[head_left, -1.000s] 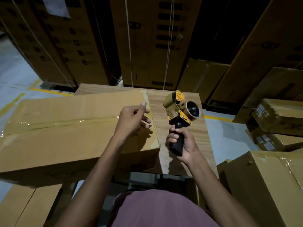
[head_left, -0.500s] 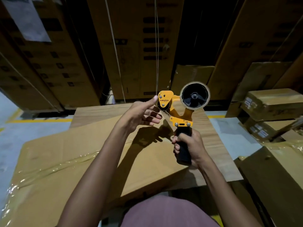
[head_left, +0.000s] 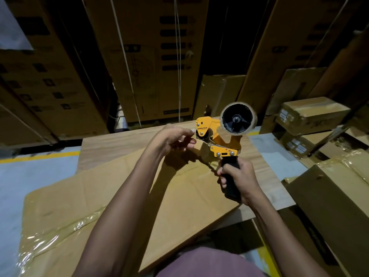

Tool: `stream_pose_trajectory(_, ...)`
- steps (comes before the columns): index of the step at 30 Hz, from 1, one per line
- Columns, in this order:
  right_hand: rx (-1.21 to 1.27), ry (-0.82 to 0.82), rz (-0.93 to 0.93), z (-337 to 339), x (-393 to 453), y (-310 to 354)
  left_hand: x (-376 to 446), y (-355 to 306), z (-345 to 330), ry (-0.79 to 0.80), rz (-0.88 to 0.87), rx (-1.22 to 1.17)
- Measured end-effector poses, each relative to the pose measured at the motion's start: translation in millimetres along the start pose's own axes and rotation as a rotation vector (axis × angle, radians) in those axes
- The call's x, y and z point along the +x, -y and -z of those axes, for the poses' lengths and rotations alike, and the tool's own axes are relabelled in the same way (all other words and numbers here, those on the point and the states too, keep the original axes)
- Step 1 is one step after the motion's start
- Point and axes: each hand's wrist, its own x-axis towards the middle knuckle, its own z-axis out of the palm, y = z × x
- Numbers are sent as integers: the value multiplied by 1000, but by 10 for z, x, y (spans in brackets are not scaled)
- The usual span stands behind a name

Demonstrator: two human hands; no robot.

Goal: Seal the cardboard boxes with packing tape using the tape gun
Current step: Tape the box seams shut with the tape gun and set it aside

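Head cam: right hand (head_left: 240, 178) wrapped round the tape gun (head_left: 218, 136) handle, left hand (head_left: 171, 138) fingers pinching at its roller end, above the cardboard box (head_left: 179, 196).

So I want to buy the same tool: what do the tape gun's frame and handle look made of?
The tape gun frame looks like yellow-painted sheet metal, flat plates joined by visible rivets or screws, though moulded plastic is possible. The handle in the right hand looks like matte black plastic or rubber, showing no shine.
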Motion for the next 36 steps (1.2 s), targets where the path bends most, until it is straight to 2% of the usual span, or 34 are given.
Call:
stream_pose_trajectory(4, -105, -76, -20, 13, 220, 111, 342, -164, -38, -52, 16, 120)
stream_pose_trajectory(8, -149, -157, -70, -57, 481, 220, 656, -286, -85, -154, -83, 359)
stream_pose_trajectory(18, -255, -197, -110, -170, 741, 182, 1092, -222, -126, -297, -162, 636)
stream_pose_trajectory(28, -281, -189, -201, -150, 866, 96, 1145, -92, -167, -383, -148, 698)
stream_pose_trajectory(33, -152, -129, -331, -53, 882, 192, 1114, 4, -204, -420, -176, 593)
stream_pose_trajectory(36, -75, -106, -372, -14, 875, 225, 1124, 114, -258, -488, -123, 449)
